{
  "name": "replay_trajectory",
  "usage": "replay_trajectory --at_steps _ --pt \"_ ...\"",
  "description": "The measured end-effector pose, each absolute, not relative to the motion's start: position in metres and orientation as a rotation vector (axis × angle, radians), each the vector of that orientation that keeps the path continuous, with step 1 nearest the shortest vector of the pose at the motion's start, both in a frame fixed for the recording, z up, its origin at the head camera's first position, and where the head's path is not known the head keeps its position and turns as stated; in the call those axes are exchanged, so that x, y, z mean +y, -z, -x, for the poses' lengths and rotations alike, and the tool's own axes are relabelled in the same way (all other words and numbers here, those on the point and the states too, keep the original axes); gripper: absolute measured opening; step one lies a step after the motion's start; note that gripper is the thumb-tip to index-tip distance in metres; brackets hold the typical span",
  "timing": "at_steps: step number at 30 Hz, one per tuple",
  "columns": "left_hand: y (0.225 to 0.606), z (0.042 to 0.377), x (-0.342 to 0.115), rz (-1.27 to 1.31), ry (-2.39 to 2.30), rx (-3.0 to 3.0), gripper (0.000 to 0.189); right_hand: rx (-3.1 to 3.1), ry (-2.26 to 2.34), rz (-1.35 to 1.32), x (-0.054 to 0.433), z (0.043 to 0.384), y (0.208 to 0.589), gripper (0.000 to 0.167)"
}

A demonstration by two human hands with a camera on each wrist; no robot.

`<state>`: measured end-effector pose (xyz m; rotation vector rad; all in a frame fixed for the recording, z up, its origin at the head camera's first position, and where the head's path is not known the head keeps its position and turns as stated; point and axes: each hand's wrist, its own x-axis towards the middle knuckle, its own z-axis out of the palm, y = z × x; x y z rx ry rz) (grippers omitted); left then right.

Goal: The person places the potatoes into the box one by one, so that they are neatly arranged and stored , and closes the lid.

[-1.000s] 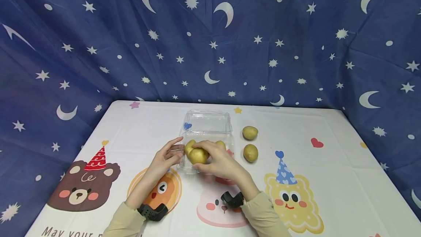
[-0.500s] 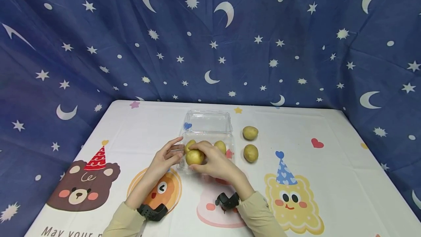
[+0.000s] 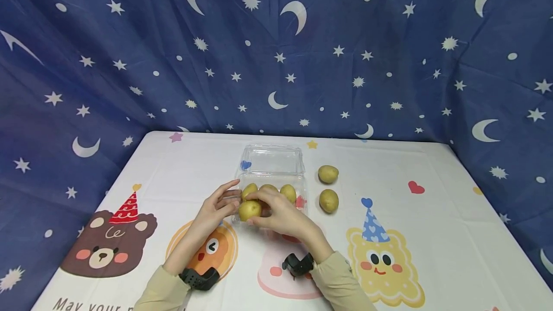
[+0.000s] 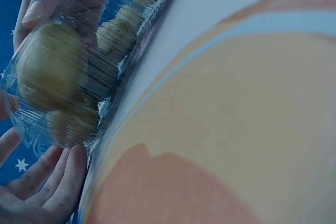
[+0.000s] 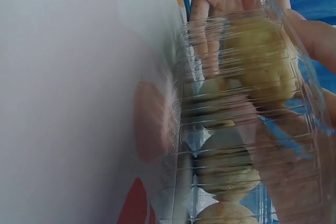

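A clear plastic clamshell box (image 3: 273, 158) lies with its lid folded back, away from the person. Three potatoes sit in a row along its back, the right one (image 3: 288, 193) showing most. My right hand (image 3: 282, 212) reaches over the box's front and holds another potato (image 3: 249, 210) at the front left corner, seen through the ribbed wall in the left wrist view. Against the left wall my left hand (image 3: 218, 205) rests with extended fingers (image 4: 73, 177). Part of the middle back potato is hidden behind the right hand.
Two loose potatoes lie right of the box, one farther back (image 3: 328, 174) and one nearer (image 3: 329, 201). A white cartoon-print cloth (image 3: 449, 234) covers the table. Behind it hangs a blue star-and-moon curtain (image 3: 389, 28).
My right hand has moved the held potato left and lower, into the box's front left corner. More of the back row now shows. The left hand has stayed in place.
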<state>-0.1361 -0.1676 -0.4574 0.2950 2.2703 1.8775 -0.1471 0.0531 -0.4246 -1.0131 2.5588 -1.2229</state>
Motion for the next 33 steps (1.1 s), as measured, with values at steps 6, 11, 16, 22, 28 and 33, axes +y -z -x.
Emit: replay_trajectory --at_steps 6,11,16,22,28,33 --pt "0.4575 0.1362 -0.1672 -0.268 -1.869 2.27 0.056 2.572 1.213 1.018 0.0539 0.1465 0.4253 0.046" --pt "0.4576 0.1364 -0.167 -0.243 -1.869 2.267 0.056 2.566 1.222 0.989 0.0544 0.1469 0.4251 0.045" --pt "0.4569 0.1363 -0.1666 -0.248 -1.867 2.269 0.057 2.563 1.244 0.989 0.0538 0.147 0.4248 0.042" --pt "0.4565 0.1361 -0.1665 -0.264 -1.874 2.26 0.056 2.552 1.313 0.943 0.0525 0.1472 0.4259 0.039" --pt "0.4555 0.1356 -0.1663 -0.257 -1.876 2.27 0.056 2.549 1.359 0.891 0.0516 0.1473 0.4259 0.038" --pt "0.4552 0.1352 -0.1656 -0.238 -1.876 2.279 0.055 2.588 1.306 0.904 0.0529 0.1454 0.4235 0.032"
